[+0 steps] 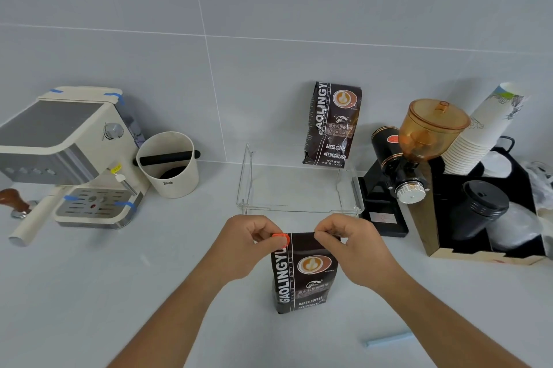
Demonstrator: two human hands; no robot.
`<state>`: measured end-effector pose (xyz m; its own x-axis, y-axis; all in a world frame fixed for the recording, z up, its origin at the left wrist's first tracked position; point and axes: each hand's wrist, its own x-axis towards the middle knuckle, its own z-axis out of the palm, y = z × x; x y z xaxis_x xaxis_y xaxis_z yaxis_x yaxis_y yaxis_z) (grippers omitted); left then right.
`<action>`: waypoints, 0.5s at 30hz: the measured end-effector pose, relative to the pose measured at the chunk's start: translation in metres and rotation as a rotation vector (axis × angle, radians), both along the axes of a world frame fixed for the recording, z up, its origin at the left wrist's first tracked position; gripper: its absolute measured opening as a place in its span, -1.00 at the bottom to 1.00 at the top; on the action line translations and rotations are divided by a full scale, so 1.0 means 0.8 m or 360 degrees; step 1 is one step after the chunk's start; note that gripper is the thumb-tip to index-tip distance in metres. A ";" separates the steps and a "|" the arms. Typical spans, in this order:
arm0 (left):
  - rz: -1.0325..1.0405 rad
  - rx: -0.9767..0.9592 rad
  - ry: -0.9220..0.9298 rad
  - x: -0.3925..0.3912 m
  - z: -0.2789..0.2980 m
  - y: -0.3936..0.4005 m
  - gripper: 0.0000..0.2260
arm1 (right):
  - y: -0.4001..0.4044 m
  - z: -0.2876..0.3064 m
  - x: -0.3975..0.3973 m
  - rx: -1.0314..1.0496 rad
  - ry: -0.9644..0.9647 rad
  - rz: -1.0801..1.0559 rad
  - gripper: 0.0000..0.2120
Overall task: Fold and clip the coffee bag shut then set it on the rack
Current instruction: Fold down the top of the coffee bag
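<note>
A dark brown coffee bag point(303, 273) stands upright on the counter just in front of me, its top folded down. My left hand point(248, 243) pinches an orange clip point(282, 239) at the bag's top left corner. My right hand point(348, 243) pinches the folded top edge at the right. Behind the bag stands a clear acrylic rack point(299, 188). A second, same-looking coffee bag point(332, 125) stands at the back of that rack, leaning on the wall.
A cream espresso machine point(71, 152) and white knock box point(169, 165) stand at the left, with a wooden-handled tamper point(15, 203). A black grinder with amber hopper point(419, 152), stacked paper cups point(481, 134) and a black organizer point(478, 212) crowd the right. A pale blue strip point(389, 339) lies near the front.
</note>
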<state>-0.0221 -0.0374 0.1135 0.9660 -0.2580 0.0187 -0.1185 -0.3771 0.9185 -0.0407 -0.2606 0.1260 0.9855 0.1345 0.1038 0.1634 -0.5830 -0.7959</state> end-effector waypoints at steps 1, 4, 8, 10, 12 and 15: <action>0.0010 -0.0064 0.0066 0.001 -0.002 0.000 -0.88 | 0.001 0.001 0.002 0.0057 0.0085 -0.0030 -0.82; 0.0032 -0.0193 0.0192 0.000 -0.008 -0.002 -0.84 | 0.005 0.003 0.008 0.0278 0.0337 -0.0114 -0.79; -0.0071 -0.0057 0.0115 -0.007 -0.014 0.000 -0.69 | 0.012 0.002 0.016 0.0498 0.0568 -0.0208 -0.80; -0.0116 0.0119 0.0029 -0.010 -0.017 -0.001 -0.61 | 0.013 0.003 0.020 0.0563 0.0691 -0.0233 -0.80; -0.0094 0.0213 -0.0071 -0.012 -0.021 -0.003 -0.62 | 0.012 0.004 0.024 0.0528 0.0776 -0.0229 -0.81; -0.0103 0.0310 -0.0179 -0.011 -0.025 -0.004 -0.72 | 0.008 0.000 0.030 0.0376 0.0859 -0.0152 -0.84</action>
